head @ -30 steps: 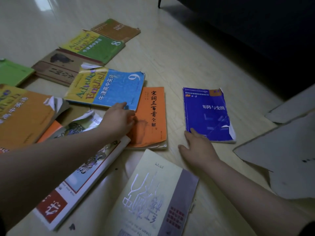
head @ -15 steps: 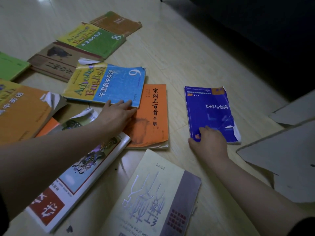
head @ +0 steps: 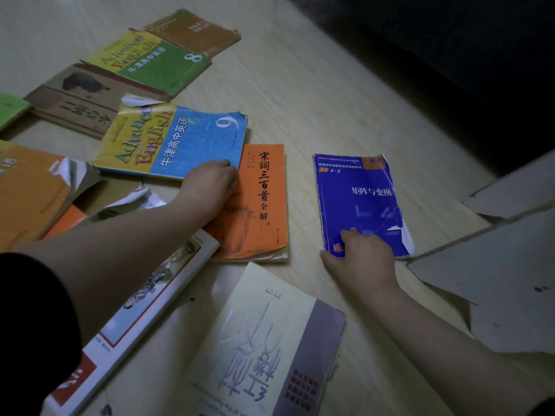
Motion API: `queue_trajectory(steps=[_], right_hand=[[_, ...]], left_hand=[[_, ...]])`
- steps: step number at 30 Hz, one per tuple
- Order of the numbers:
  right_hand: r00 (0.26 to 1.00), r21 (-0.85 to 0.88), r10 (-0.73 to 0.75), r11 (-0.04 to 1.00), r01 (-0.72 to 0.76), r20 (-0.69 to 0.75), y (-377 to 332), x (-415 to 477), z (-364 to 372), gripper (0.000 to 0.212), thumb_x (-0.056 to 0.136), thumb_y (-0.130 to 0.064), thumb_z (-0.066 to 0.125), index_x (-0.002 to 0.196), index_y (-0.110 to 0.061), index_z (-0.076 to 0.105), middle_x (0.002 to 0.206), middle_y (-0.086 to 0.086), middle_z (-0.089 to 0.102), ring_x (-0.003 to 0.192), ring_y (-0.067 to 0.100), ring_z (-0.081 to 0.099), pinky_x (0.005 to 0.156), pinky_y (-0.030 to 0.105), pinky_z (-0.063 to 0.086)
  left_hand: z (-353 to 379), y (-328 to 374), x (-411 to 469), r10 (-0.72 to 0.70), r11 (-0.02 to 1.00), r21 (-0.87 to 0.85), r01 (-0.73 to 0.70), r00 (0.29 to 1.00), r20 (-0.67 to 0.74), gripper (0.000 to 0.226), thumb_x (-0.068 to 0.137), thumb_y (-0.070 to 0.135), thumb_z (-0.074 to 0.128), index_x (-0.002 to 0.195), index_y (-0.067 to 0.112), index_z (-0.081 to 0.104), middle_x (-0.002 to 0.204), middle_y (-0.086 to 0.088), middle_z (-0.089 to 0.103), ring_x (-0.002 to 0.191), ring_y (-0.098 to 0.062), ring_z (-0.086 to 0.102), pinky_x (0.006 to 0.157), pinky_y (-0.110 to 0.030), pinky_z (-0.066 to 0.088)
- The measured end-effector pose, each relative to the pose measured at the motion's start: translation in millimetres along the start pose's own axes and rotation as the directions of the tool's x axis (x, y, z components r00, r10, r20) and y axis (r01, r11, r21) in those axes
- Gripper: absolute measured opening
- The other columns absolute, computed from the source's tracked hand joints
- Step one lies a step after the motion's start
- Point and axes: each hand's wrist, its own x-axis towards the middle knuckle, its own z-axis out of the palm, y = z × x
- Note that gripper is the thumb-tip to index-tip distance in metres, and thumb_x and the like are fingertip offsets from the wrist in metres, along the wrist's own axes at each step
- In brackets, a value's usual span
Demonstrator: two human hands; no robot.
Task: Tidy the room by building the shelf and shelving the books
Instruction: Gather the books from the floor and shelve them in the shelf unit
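My right hand (head: 362,256) pinches the near corner of the limp, torn blue book (head: 360,193), my left hand (head: 207,184) curls its fingers (head: 220,166) round the English book (head: 180,139) at its corner; I judge the spines a safer hold.

About eleven books (head: 177,142) lying flat, two hands (head: 365,256), at least two grey boards (head: 495,265)

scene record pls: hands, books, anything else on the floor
left hand: on near corner of Advanced English 9 book, over orange book; grip unclear
right hand: on near edge of blue book; grip unclear
books: all flat on floor, none shelved
right side: grey flat panels on floor
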Motion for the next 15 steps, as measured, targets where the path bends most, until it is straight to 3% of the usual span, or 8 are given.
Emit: queue_trajectory(steps=[3, 6, 9, 13, 15], right_hand=[[1.000, -0.005, -0.004, 1.000, 0.004, 0.015, 1, -1, -1, 0.041, 0.088, -0.055, 0.052, 0.100, -0.015, 0.055, 0.096, -0.001, 0.061, 0.086, 0.017, 0.057, 0.066, 0.026, 0.046], [1.000, 0.014, -0.024, 1.000, 0.024, 0.013, 0, -6, -1, 0.042, 0.087, -0.056, 0.054, 0.100, -0.016, 0.055, 0.096, -0.002, 0.061, 0.086, 0.016, 0.058, 0.067, 0.026, 0.047], [0.999, 0.011, -0.041, 0.999, 0.040, 0.018, -9, -11, -2, 0.043, 0.087, -0.058, 0.053, 0.098, -0.016, 0.056, 0.095, -0.001, 0.061, 0.086, 0.018, 0.058, 0.065, 0.026, 0.044], [0.998, 0.146, -0.047, 0.989, 0.039, 0.053, -16, -16, -5, 0.044, 0.086, -0.061, 0.052, 0.086, -0.017, 0.058, 0.084, 0.000, 0.063, 0.084, 0.020, 0.060, 0.062, 0.029, 0.043], [0.993, 0.221, -0.067, 0.974, 0.043, 0.102, -8, -19, -7, 0.044, 0.087, -0.059, 0.053, 0.100, -0.019, 0.063, 0.103, 0.001, 0.065, 0.111, 0.022, 0.055, 0.080, 0.032, 0.047]], left_hand=[[-7, 3, 4, 0.030, 0.984, 0.171, -0.044, 0.996, 0.084, 0.024, 0.092, 0.013, 0.052, 0.113, 0.006, 0.060, 0.117, -0.014, 0.059, 0.100, -0.034, 0.059, 0.084, -0.042, 0.051], [-16, 11, 4, 0.066, 0.950, 0.290, -0.120, 0.980, 0.189, 0.028, 0.090, 0.010, 0.051, 0.117, 0.007, 0.052, 0.107, -0.012, 0.057, 0.093, -0.029, 0.058, 0.078, -0.038, 0.049], [-27, 14, 2, 0.080, 0.959, 0.249, -0.133, 0.974, 0.213, 0.026, 0.092, 0.021, 0.052, 0.116, 0.011, 0.051, 0.089, -0.007, 0.052, 0.081, -0.022, 0.051, 0.069, -0.033, 0.044], [-33, 25, -10, 0.202, 0.968, 0.127, -0.218, 0.971, 0.126, 0.027, 0.096, 0.029, 0.045, 0.113, 0.011, 0.056, 0.093, -0.011, 0.060, 0.085, -0.028, 0.057, 0.070, -0.036, 0.043], [-27, 26, -22, 0.313, 0.950, 0.032, -0.312, 0.950, -0.011, 0.036, 0.096, 0.030, 0.036, 0.111, 0.008, 0.061, 0.090, -0.014, 0.063, 0.081, -0.033, 0.061, 0.069, -0.040, 0.046]])
